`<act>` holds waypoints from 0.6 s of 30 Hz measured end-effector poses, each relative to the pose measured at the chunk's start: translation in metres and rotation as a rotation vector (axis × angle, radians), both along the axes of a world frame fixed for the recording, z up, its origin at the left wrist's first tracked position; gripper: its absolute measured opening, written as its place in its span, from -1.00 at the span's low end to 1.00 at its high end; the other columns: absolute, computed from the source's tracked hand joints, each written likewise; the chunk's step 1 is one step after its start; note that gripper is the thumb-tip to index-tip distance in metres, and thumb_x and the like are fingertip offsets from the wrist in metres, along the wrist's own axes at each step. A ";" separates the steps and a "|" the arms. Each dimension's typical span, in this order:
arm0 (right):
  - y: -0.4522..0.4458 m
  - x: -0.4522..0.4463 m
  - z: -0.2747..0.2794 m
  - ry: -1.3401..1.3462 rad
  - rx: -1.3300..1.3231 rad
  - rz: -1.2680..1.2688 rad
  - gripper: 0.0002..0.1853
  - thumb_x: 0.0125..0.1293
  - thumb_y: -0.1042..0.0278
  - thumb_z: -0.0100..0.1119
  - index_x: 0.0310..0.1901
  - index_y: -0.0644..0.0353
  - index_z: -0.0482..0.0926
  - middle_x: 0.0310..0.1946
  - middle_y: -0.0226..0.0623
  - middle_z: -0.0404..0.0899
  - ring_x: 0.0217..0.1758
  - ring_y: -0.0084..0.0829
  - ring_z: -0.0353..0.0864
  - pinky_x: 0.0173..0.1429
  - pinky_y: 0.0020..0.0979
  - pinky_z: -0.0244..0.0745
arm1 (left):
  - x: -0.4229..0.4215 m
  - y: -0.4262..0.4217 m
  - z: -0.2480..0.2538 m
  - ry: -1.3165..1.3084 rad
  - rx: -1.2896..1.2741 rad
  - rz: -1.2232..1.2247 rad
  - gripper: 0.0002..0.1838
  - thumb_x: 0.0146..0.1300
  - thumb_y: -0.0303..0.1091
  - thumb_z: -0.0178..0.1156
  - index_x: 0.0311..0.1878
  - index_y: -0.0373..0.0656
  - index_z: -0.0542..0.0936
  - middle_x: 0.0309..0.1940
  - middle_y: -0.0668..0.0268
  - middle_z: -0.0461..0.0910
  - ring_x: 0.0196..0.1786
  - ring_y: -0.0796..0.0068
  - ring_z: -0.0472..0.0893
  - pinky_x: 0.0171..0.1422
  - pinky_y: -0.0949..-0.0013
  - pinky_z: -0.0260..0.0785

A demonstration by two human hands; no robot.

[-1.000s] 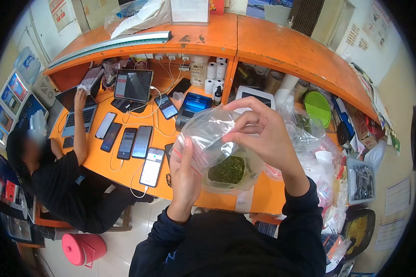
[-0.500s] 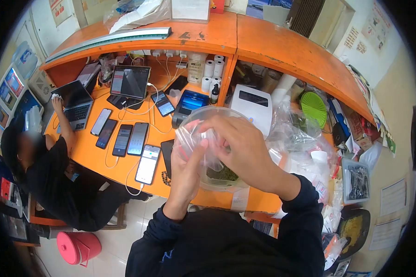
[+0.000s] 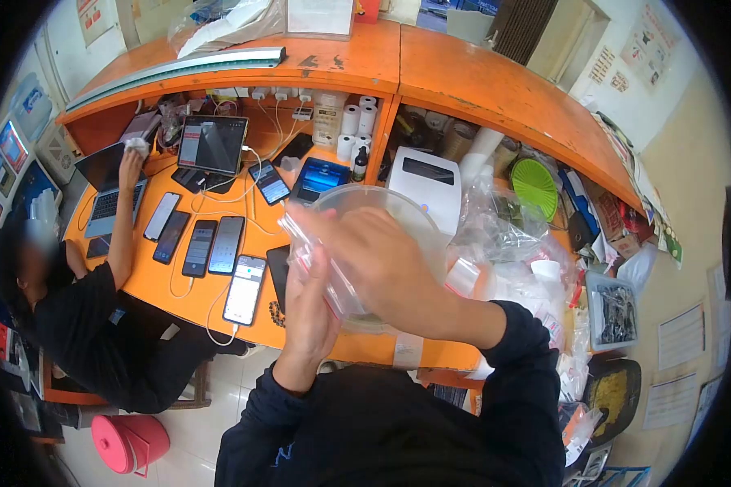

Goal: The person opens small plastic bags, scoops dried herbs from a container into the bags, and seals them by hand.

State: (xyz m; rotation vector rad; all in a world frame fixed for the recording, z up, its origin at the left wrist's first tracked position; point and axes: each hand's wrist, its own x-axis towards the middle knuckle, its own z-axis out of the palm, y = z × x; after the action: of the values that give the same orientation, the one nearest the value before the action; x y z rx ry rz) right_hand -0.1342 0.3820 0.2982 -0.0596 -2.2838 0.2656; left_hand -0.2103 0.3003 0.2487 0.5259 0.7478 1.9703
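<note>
Clear plastic bags (image 3: 330,276) with red edges are in my left hand (image 3: 307,312), whose fingers are wrapped round their lower part. My right hand (image 3: 382,264) is blurred and lies across the bags, over the round translucent tub (image 3: 418,219). What its fingers hold, if anything, is hidden. Both hands cover most of the tub's opening, and the green contents seen earlier are out of sight. Left of my hands, a phone with a lit screen (image 3: 244,290) lies on the orange desk (image 3: 288,345).
At the left a person in black (image 3: 81,325) reaches over a laptop (image 3: 110,203) with a white cloth. Several phones and a tablet (image 3: 211,144) are on the desk. A white printer (image 3: 425,191) stands behind the tub, plastic bags (image 3: 516,300) right of it.
My right hand has moved left and down across the bags, which now stand narrower and more upright over the tub. The other person's hand has moved over the laptop with the cloth.
</note>
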 end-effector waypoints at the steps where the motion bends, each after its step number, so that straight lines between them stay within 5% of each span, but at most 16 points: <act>1: 0.000 0.003 0.007 -0.035 -0.062 -0.015 -0.48 0.04 0.51 0.14 0.13 0.18 0.40 -0.40 -0.26 0.45 -0.29 -0.34 0.47 -0.10 -0.36 0.38 | 0.001 0.000 -0.002 0.040 -0.022 0.021 -0.57 0.42 -0.14 -0.12 0.25 -0.15 0.23 0.12 0.26 0.37 0.15 0.51 0.42 0.18 0.39 0.33; 2: -0.002 0.007 0.016 -0.072 -0.126 -0.029 -0.42 0.03 0.55 0.17 0.18 0.16 0.37 -0.38 -0.28 0.45 -0.28 -0.35 0.50 -0.10 -0.37 0.41 | 0.001 -0.002 0.000 0.004 -0.021 0.015 -0.59 0.38 -0.26 -0.02 0.22 -0.19 0.25 -0.02 0.26 0.46 -0.02 0.54 0.51 0.02 0.42 0.42; 6: 0.000 0.021 0.036 -0.184 -0.425 -0.006 -0.29 -0.06 0.68 0.22 0.23 0.12 0.33 -0.43 -0.34 0.44 -0.33 -0.50 0.56 -0.14 -0.45 0.49 | -0.009 -0.006 0.002 0.092 -0.005 -0.108 -0.59 0.34 -0.35 0.01 0.21 -0.24 0.27 -0.16 0.26 0.52 -0.16 0.56 0.55 -0.09 0.46 0.42; 8: 0.003 0.030 0.050 -0.157 -0.458 -0.024 -0.31 -0.03 0.70 0.18 0.23 0.13 0.32 -0.45 -0.36 0.43 -0.34 -0.58 0.55 -0.13 -0.47 0.49 | -0.015 -0.007 0.005 0.092 0.002 -0.232 -0.53 0.32 -0.40 0.04 0.26 -0.25 0.23 -0.09 0.23 0.52 -0.13 0.55 0.55 -0.05 0.51 0.39; 11: 0.012 0.033 0.050 -0.052 -0.623 0.054 -0.38 0.06 0.74 0.09 0.22 0.14 0.32 -0.47 -0.47 0.36 -0.36 -0.66 0.50 -0.15 -0.52 0.50 | -0.004 -0.010 0.017 0.019 -0.010 -0.158 -0.61 0.35 -0.37 -0.01 0.21 -0.27 0.29 -0.37 0.34 0.47 -0.43 0.65 0.43 -0.30 0.60 0.28; 17: 0.028 0.047 0.058 0.099 -0.709 0.076 -0.42 0.09 0.70 0.12 0.19 0.09 0.35 -0.49 -0.57 0.25 -0.39 -0.75 0.39 -0.20 -0.64 0.47 | -0.017 -0.010 -0.002 -0.061 0.027 -0.068 -0.63 0.42 -0.21 -0.09 0.13 -0.27 0.33 -0.63 0.56 0.01 -0.60 0.73 0.05 -0.48 0.58 -0.06; 18: 0.026 0.050 0.059 0.051 -0.772 0.121 -0.42 0.09 0.69 0.14 0.18 0.08 0.36 -0.49 -0.57 0.25 -0.38 -0.76 0.39 -0.19 -0.65 0.46 | -0.019 -0.010 -0.005 -0.043 0.083 -0.119 -0.64 0.41 -0.20 -0.06 0.10 -0.27 0.36 -0.64 0.58 0.06 -0.60 0.74 0.07 -0.48 0.59 -0.05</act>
State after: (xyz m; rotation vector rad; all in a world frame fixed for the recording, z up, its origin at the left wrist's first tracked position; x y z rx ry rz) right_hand -0.0845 0.4081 0.3570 -0.3043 -2.0109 1.1798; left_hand -0.2291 0.2904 0.2440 0.5626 0.5966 1.9019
